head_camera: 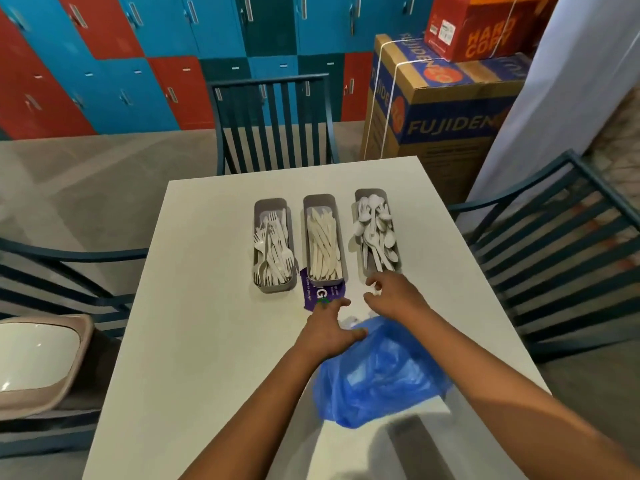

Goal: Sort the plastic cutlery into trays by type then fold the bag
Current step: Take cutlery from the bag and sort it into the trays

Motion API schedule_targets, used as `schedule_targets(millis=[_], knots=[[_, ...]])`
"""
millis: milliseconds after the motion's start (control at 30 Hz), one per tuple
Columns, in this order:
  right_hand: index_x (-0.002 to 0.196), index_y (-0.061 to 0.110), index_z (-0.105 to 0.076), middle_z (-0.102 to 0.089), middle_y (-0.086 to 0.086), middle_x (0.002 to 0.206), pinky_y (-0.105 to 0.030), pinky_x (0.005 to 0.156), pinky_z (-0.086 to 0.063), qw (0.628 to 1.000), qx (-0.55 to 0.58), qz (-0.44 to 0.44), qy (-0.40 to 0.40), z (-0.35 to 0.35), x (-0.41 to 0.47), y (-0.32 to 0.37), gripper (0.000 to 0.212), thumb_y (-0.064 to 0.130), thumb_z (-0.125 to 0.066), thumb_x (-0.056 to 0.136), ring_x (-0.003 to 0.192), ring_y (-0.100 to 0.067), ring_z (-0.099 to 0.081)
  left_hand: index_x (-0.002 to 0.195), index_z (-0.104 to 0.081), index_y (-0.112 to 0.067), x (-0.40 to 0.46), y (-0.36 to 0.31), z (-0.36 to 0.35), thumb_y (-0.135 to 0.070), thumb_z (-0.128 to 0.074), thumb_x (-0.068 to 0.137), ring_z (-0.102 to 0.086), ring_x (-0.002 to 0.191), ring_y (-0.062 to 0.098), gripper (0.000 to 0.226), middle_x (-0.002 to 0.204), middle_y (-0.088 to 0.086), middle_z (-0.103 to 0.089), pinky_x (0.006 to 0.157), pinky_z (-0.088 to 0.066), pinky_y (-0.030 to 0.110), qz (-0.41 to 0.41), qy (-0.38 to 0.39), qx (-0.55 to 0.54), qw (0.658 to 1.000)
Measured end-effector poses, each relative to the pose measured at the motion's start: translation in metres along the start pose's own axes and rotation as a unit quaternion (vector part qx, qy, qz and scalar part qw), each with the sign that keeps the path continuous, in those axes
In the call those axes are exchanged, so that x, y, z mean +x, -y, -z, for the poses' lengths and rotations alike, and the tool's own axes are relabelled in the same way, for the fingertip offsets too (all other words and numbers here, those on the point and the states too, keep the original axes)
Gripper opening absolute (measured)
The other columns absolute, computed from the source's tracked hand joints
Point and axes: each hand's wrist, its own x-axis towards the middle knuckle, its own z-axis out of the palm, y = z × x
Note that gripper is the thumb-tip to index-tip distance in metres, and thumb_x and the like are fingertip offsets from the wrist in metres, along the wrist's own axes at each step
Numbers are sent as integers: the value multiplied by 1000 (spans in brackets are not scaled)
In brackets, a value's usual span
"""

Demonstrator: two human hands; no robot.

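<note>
From my feed I've got three grey trays lined up on the white table [194,306]: the fork tray [273,244] on the left, the knife tray [323,239] in the middle, the spoon tray [375,230] on the right, each loaded with white plastic cutlery. The blue bag [377,375] sits crumpled on the table nearer me, between the two forearms, and there's pale stuff showing through the plastic, but I can't tell what it is.

The left hand [327,332] is reaching forward with fingers spread and relaxed, its thumb side just at the bag's far edge; it's gripping nothing that I can see. The right hand [391,294] hovers just short of the spoon tray with fingers curled down. There's a small white bit at its fingertips, too blurry for me to say whether it's pinching a piece of cutlery.

A purple printed card [320,294] pokes out from under the knife tray, partly covered by the left fingers, text unreadable. Dark slatted chairs [273,123] ring the table, and cardboard boxes [440,109] are stacked behind.
</note>
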Motion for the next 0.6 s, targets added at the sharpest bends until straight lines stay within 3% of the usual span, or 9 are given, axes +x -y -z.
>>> schedule_targets(millis=[67, 133, 233, 300, 433, 500, 600], knots=[[121, 25, -56, -53, -1, 129, -37, 101, -37, 999, -49, -5, 3, 5, -7, -13, 40, 37, -59, 83, 122, -23, -47, 145, -22, -34, -4, 3, -9, -55, -72, 70, -39, 130, 31, 93, 144, 10, -30, 106, -37, 42, 27, 34, 97, 994], [126, 31, -51, -45, 1, 137, -41, 105, -29, 996, -91, -13, 16, 9, -17, -27, 49, 49, -60, 81, 129, -24, -38, 148, -10, -36, -8, 5, -16, -54, -73, 69, -39, 129, 33, 103, 144, 9, -29, 104, -38, 47, 42, 62, 175, 982], [138, 38, -37, -36, 3, 146, -49, 110, -20, 981, -169, -26, 92, 12, -27, -46, 74, 65, -61, 73, 136, -24, -29, 148, -18, -29, -8, 13, -21, -26, -65, 79, -49, 122, 28, 84, 137, 9, -42, 97, -45, 40, 52, 48, 176, 982], [141, 37, -30, -39, 3, 143, -50, 109, -20, 967, -218, -43, 123, 10, -31, -55, 78, 56, -65, 75, 134, -24, -33, 143, -34, -24, -6, 15, -18, -14, -53, 83, -53, 120, 23, 64, 133, 5, -53, 96, -46, 34, 52, -1, 128, 990], [128, 26, -49, -55, -1, 128, -34, 96, -39, 982, -149, -110, 47, 14, -37, -66, 45, 14, -55, 84, 114, -22, -55, 127, -54, -22, -9, 14, -7, -8, -47, 82, -57, 112, 24, 47, 123, 5, -61, 87, -46, 30, 45, -111, 89, 989], [115, 22, -58, -57, -4, 122, -29, 83, -44, 988, -80, -132, 17, 16, -36, -68, 34, 8, -54, 83, 105, -23, -58, 120, -58, -20, -12, 11, 2, -6, -48, 80, -58, 110, 27, 44, 119, 6, -62, 83, -45, 30, 53, -151, 88, 983], [89, 15, -63, -63, -7, 100, -26, 70, -46, 989, 63, -132, -5, 19, -33, -65, 13, 7, -56, 82, 83, -19, -57, 126, -53, -20, -16, 3, 8, -13, -52, 75, -50, 116, 28, 51, 128, 5, -52, 94, -40, 37, 17, -203, 129, 970]])
